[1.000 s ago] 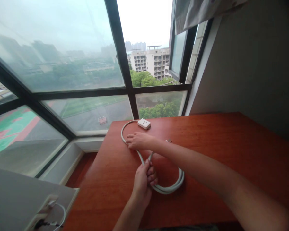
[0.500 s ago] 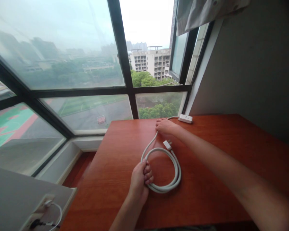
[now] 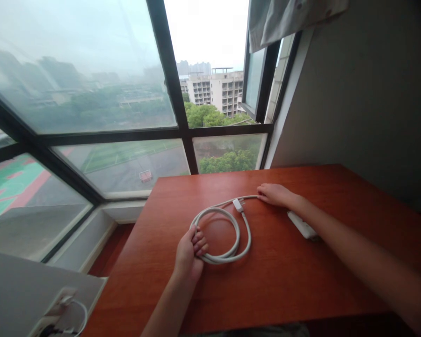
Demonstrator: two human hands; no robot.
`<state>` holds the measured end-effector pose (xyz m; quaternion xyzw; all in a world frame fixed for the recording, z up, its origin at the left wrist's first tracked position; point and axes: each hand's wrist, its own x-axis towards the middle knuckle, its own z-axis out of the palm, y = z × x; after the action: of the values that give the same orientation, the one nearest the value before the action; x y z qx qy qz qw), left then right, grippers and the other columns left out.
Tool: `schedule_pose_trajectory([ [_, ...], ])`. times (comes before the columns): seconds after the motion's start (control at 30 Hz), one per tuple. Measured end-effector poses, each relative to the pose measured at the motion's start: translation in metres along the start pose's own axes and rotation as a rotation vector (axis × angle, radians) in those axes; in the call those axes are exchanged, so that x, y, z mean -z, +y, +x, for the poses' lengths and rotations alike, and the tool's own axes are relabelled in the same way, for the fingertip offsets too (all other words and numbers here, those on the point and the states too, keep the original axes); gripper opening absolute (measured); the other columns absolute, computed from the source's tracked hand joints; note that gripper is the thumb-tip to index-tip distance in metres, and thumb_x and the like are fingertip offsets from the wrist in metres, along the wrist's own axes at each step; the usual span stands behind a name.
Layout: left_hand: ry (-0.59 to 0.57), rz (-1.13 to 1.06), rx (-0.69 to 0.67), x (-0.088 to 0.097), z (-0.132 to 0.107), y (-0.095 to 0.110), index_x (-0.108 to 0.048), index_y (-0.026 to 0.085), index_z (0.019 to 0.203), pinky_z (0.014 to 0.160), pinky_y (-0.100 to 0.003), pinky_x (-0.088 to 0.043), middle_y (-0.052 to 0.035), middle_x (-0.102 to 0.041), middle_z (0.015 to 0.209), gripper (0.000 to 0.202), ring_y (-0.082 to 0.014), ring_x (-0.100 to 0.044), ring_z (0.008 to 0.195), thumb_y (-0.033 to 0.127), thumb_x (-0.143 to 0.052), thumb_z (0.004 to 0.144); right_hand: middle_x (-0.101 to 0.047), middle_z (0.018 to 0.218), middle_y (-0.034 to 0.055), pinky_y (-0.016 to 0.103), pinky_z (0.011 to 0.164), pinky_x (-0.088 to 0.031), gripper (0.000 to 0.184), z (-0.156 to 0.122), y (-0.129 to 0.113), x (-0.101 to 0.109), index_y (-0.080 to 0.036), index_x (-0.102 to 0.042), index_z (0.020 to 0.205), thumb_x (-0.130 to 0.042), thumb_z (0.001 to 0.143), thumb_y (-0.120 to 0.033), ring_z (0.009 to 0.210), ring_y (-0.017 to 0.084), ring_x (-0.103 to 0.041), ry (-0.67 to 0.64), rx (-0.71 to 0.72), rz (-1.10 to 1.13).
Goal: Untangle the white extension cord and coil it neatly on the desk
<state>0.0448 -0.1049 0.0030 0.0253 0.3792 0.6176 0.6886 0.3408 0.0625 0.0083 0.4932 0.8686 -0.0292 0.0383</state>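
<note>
My left hand (image 3: 192, 252) is closed around the left side of a coiled white power cord (image 3: 237, 234). The loops lie on the reddish wooden table (image 3: 266, 281). From the coil a single stretch of cord runs right to my right hand (image 3: 274, 194), whose fingers pinch it near the table's far side. The cord's plug (image 3: 238, 205), prongs pointing right, rests just above the loops. A white power strip (image 3: 302, 225) lies under my right forearm, which partly hides it.
Beyond the table's far edge stand dark-framed windows (image 3: 126, 135), one pane swung open. Grey cloth (image 3: 291, 21) hangs at the upper right. At the lower left, a wall socket (image 3: 61, 299) holds plugged-in cables. A grey wall (image 3: 351, 93) rises on the right.
My right hand has moved right, drawing the cord with it. The power strip has come from the far edge to beneath my right forearm. The coil and left hand have shifted slightly left in view.
</note>
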Motion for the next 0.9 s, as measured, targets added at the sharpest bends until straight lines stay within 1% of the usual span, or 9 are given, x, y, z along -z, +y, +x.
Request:
schedule_pose_trajectory([
  [0.17,0.008,-0.073,-0.011,-0.001,0.004,0.001,-0.044,0.014,0.074,0.033,-0.014,-0.015,0.0108,-0.022,0.049,0.022,-0.0010,-0.021,0.031,0.017,-0.039,0.095,-0.068,0.089,0.0081,0.026,0.063,-0.037,0.018,-0.014,-0.017,-0.005,-0.019,-0.064,0.089,-0.052,0.087,-0.032,0.079,0.020,-0.062,-0.059,-0.029,0.097],
  [0.3,0.036,-0.092,-0.054,-0.005,0.005,-0.005,-0.044,0.015,0.074,0.032,-0.014,-0.016,0.0104,-0.022,0.049,0.020,-0.0019,-0.022,0.032,0.017,-0.041,0.094,-0.067,0.092,0.0088,0.026,0.063,-0.037,0.020,-0.025,-0.038,-0.002,-0.019,-0.063,0.090,-0.052,0.087,-0.036,0.080,0.021,-0.063,-0.070,-0.041,0.141],
  [0.37,0.046,-0.087,-0.080,-0.007,0.005,-0.008,-0.044,0.015,0.074,0.032,-0.014,-0.017,0.0103,-0.023,0.049,0.020,-0.0019,-0.022,0.032,0.017,-0.041,0.094,-0.066,0.094,0.0096,0.027,0.064,-0.038,0.025,-0.030,-0.050,-0.001,-0.019,-0.062,0.091,-0.051,0.087,-0.040,0.082,0.022,-0.062,-0.043,-0.054,0.132],
  [0.47,0.041,-0.073,-0.107,-0.009,0.006,-0.011,-0.044,0.016,0.075,0.033,-0.014,-0.017,0.0101,-0.023,0.050,0.018,-0.0020,-0.021,0.033,0.018,-0.045,0.092,-0.065,0.100,0.0115,0.027,0.067,-0.039,0.029,-0.035,-0.068,0.000,-0.018,-0.062,0.095,-0.046,0.090,-0.043,0.090,0.023,-0.061,0.085,-0.104,0.121],
  [0.53,0.041,-0.067,-0.115,-0.008,0.007,-0.012,-0.044,0.016,0.075,0.033,-0.014,-0.018,0.0100,-0.024,0.050,0.017,-0.0022,-0.021,0.033,0.018,-0.047,0.091,-0.066,0.097,0.0101,0.027,0.066,-0.039,0.032,-0.037,-0.078,-0.001,-0.019,-0.063,0.091,-0.044,0.091,-0.045,0.089,0.022,-0.061,0.115,-0.131,0.162],
  [0.6,0.044,-0.062,-0.114,-0.007,0.007,-0.012,-0.045,0.016,0.075,0.033,-0.014,-0.018,0.0100,-0.024,0.050,0.016,-0.0023,-0.021,0.034,0.018,-0.047,0.091,-0.067,0.090,0.0068,0.026,0.064,-0.038,0.027,-0.036,-0.087,-0.003,-0.021,-0.064,0.084,-0.048,0.089,-0.042,0.081,0.020,-0.062,0.074,-0.117,0.230],
  [0.67,0.045,-0.054,-0.107,-0.007,0.007,-0.011,-0.045,0.016,0.075,0.033,-0.014,-0.018,0.0100,-0.024,0.050,0.017,-0.0023,-0.021,0.034,0.018,-0.046,0.092,-0.068,0.087,0.0043,0.025,0.062,-0.036,0.018,-0.034,-0.095,-0.005,-0.022,-0.065,0.082,-0.053,0.086,-0.035,0.077,0.018,-0.062,0.058,-0.085,0.288],
  [0.73,0.047,-0.049,-0.099,-0.006,0.007,-0.011,-0.045,0.015,0.075,0.033,-0.014,-0.018,0.0099,-0.024,0.050,0.018,-0.0024,-0.021,0.033,0.019,-0.044,0.092,-0.069,0.085,0.0038,0.024,0.063,-0.036,0.017,-0.028,-0.100,-0.006,-0.021,-0.066,0.082,-0.053,0.086,-0.031,0.075,0.017,-0.061,0.109,-0.077,0.337],
  [0.9,0.050,-0.047,-0.084,-0.004,0.008,-0.010,-0.045,0.015,0.074,0.033,-0.015,-0.019,0.0096,-0.024,0.050,0.020,-0.0026,-0.021,0.033,0.019,-0.043,0.093,-0.069,0.084,0.0048,0.024,0.067,-0.038,0.024,-0.004,-0.109,-0.008,-0.019,-0.069,0.083,-0.050,0.088,-0.034,0.076,0.015,-0.060,0.243,-0.027,0.402],
])
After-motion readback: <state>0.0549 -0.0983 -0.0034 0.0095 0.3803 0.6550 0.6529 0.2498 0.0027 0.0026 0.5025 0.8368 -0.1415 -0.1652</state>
